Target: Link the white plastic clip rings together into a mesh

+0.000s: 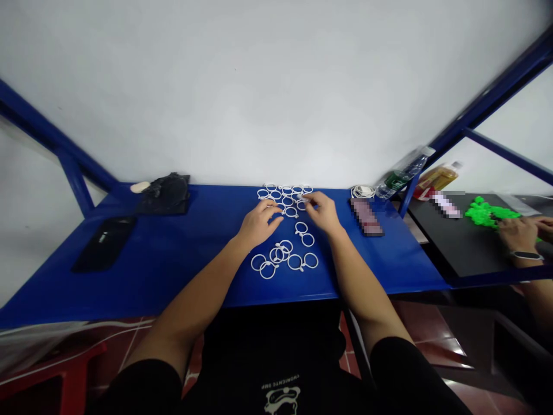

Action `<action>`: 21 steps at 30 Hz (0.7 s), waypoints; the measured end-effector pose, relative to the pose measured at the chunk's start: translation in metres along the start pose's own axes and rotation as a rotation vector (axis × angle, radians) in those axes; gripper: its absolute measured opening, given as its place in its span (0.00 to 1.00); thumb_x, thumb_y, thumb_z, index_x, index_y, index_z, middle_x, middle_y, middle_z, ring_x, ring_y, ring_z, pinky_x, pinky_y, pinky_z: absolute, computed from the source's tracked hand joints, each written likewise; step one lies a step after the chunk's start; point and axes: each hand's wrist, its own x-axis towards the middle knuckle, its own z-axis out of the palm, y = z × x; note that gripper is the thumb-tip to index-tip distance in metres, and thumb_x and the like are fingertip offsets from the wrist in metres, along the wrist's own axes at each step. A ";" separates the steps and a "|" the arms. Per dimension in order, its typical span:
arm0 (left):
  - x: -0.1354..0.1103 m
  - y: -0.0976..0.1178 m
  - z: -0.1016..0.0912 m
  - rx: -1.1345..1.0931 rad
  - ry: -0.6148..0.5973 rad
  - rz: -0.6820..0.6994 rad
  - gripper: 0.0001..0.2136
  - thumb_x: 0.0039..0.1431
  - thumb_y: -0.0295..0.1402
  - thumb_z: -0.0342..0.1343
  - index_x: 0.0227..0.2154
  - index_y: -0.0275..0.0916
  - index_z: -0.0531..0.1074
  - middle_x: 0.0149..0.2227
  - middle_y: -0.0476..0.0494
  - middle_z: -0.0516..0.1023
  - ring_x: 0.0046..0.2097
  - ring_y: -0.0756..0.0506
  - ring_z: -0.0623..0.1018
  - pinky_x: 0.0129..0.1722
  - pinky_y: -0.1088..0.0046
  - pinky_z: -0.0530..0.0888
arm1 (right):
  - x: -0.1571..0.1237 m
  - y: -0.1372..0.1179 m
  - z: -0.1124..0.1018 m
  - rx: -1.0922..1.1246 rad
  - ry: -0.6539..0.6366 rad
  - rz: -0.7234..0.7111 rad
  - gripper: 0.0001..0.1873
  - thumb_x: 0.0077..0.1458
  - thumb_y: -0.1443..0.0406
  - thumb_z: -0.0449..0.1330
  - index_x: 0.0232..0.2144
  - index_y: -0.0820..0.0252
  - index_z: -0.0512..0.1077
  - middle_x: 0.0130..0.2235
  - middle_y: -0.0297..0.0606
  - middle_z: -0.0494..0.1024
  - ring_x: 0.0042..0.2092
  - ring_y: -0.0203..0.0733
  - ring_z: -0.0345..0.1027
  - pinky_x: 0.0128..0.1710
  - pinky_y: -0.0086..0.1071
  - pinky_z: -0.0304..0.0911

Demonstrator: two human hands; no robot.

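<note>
Several white rings, each with a small tab like a curtain ring, lie on the blue table (164, 276). The back cluster of rings (291, 217) sits between and beyond my hands. Closer to me is a looser group of rings (288, 262), and a pair of rings (308, 246) lies between the two groups. My left hand (258, 223) is at the left side of the back cluster, thumb and fingers apart, with no ring visibly held. On the right side of that cluster, my right hand (322, 213) pinches a white ring (302, 197) at its fingertips, partly blurred.
On the left lie a black plastic bag (166, 196) and a dark flat pouch (103, 245). A phone (366, 217), a coiled white cable (363, 191) and a plastic bottle (401, 176) are right. A co-worker's hand (521, 233) handles green pieces (488, 213) on the neighbouring black table.
</note>
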 end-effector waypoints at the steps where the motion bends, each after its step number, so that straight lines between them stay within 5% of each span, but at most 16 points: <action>1: 0.000 -0.002 -0.003 0.021 0.000 -0.044 0.08 0.69 0.34 0.62 0.48 0.41 0.79 0.55 0.40 0.78 0.46 0.46 0.82 0.48 0.67 0.80 | 0.002 0.010 -0.005 -0.072 0.061 0.038 0.16 0.59 0.67 0.58 0.46 0.59 0.82 0.43 0.44 0.84 0.40 0.45 0.76 0.46 0.38 0.71; 4: 0.001 -0.005 -0.008 0.060 -0.098 -0.105 0.09 0.69 0.37 0.63 0.49 0.41 0.79 0.54 0.41 0.78 0.45 0.45 0.82 0.47 0.65 0.80 | 0.003 0.041 -0.014 -0.218 0.133 0.170 0.17 0.58 0.69 0.56 0.46 0.62 0.81 0.45 0.49 0.84 0.44 0.49 0.77 0.52 0.44 0.71; 7: 0.001 -0.002 -0.008 0.073 -0.279 -0.072 0.10 0.70 0.38 0.62 0.50 0.42 0.79 0.52 0.42 0.80 0.48 0.43 0.81 0.51 0.63 0.79 | 0.002 0.059 -0.012 -0.232 0.049 0.250 0.20 0.56 0.68 0.59 0.49 0.63 0.81 0.51 0.51 0.83 0.45 0.51 0.77 0.53 0.45 0.72; 10: -0.001 0.001 -0.008 0.062 -0.413 -0.070 0.13 0.70 0.42 0.62 0.52 0.43 0.79 0.53 0.43 0.80 0.50 0.41 0.81 0.51 0.62 0.78 | 0.003 0.055 -0.013 -0.205 0.111 0.281 0.23 0.58 0.62 0.61 0.55 0.64 0.78 0.55 0.53 0.82 0.43 0.49 0.77 0.52 0.45 0.73; 14: -0.002 0.003 -0.009 0.044 -0.554 -0.138 0.20 0.66 0.51 0.64 0.53 0.44 0.79 0.51 0.43 0.80 0.48 0.40 0.82 0.49 0.62 0.77 | 0.005 0.029 -0.026 -0.138 0.175 0.283 0.21 0.64 0.55 0.59 0.50 0.62 0.81 0.43 0.46 0.85 0.35 0.45 0.75 0.44 0.40 0.72; 17: -0.002 0.004 -0.010 0.050 -0.609 -0.159 0.25 0.62 0.56 0.65 0.53 0.44 0.79 0.49 0.42 0.80 0.47 0.40 0.82 0.47 0.62 0.77 | 0.003 0.012 -0.032 -0.091 0.011 0.217 0.17 0.64 0.57 0.60 0.46 0.60 0.82 0.40 0.42 0.86 0.34 0.43 0.75 0.41 0.37 0.70; 21: -0.001 0.009 -0.010 0.056 -0.653 -0.169 0.25 0.61 0.55 0.66 0.53 0.43 0.78 0.49 0.43 0.80 0.46 0.40 0.82 0.48 0.63 0.76 | 0.000 -0.001 -0.025 -0.035 -0.424 0.142 0.10 0.56 0.67 0.66 0.41 0.58 0.82 0.41 0.38 0.86 0.37 0.41 0.76 0.42 0.33 0.68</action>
